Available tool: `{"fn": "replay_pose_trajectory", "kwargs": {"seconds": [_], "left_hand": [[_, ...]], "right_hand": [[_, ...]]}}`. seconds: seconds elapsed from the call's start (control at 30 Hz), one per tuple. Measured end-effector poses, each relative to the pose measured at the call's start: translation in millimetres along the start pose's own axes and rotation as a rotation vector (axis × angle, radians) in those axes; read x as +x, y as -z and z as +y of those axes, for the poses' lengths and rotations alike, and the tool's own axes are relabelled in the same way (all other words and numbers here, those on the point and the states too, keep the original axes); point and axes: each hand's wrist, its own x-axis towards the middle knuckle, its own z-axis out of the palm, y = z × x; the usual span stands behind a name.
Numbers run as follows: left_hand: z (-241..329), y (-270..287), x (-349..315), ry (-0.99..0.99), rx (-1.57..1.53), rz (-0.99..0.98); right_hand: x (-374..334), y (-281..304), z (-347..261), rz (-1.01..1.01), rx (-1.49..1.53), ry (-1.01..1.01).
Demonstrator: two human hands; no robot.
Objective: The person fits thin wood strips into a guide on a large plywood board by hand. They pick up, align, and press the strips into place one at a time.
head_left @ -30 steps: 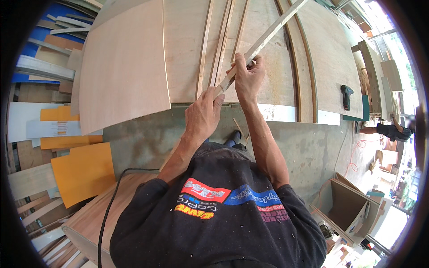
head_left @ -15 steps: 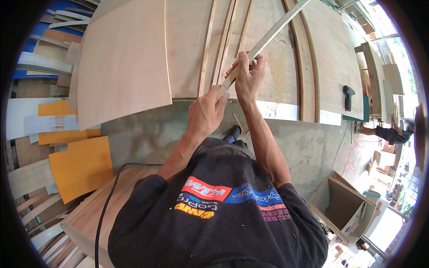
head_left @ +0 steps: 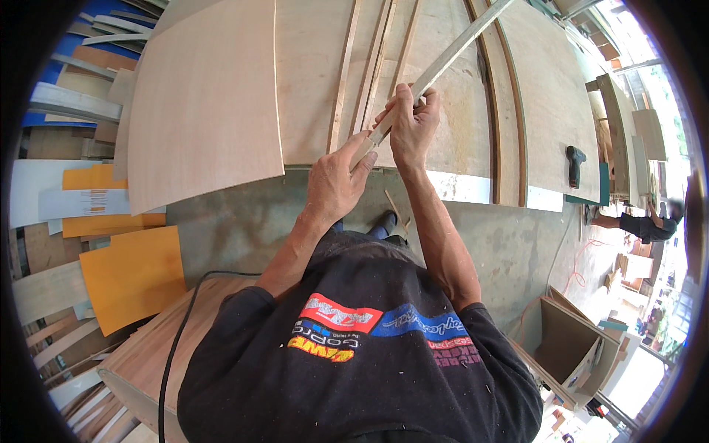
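I hold a long pale wooden strip (head_left: pixel 450 55) that slants up to the right across the top of the view. My left hand (head_left: pixel 336 181) grips its near end. My right hand (head_left: pixel 410 122) is closed around it a little further up. Behind the strip lie large plywood sheets (head_left: pixel 214 96) and several thin wooden strips (head_left: pixel 343 81) on the concrete floor (head_left: pixel 244 214). My dark shirt fills the lower middle of the view.
Orange boards (head_left: pixel 133 273) and stacked white and wooden offcuts lie at the left. A black cable (head_left: pixel 177 332) runs over a wooden panel at bottom left. A black power tool (head_left: pixel 574 164) rests at the right. A crouching person (head_left: pixel 642 225) works far right near an open wooden box (head_left: pixel 569 347).
Both hands stay on the strip and have shifted only slightly; the view has moved a little. The grip is the same.
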Motion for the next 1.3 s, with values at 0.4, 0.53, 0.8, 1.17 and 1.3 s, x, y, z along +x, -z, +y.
{"fn": "replay_pose_trajectory", "kwargs": {"seconds": [0.4,0.53,0.8,1.17,1.3], "left_hand": [[-54,-30,11,0.335,-0.631,-0.033],[-86,-21,22,0.443,-0.884,-0.073],[-190,-7,119,0.53,-1.155,0.065],[-292,-54,222,0.49,-0.71,0.301],[-239,-49,269,0.518,-0.357,0.237]], "right_hand": [[-3,-19,59,0.009,-0.286,-0.044],[1,-44,79,-0.064,-0.386,-0.134],[29,-58,121,-0.5,-0.188,-0.342],[-72,71,140,-0.483,-0.503,-0.324],[-94,83,134,-0.391,-0.985,-0.472]]}}
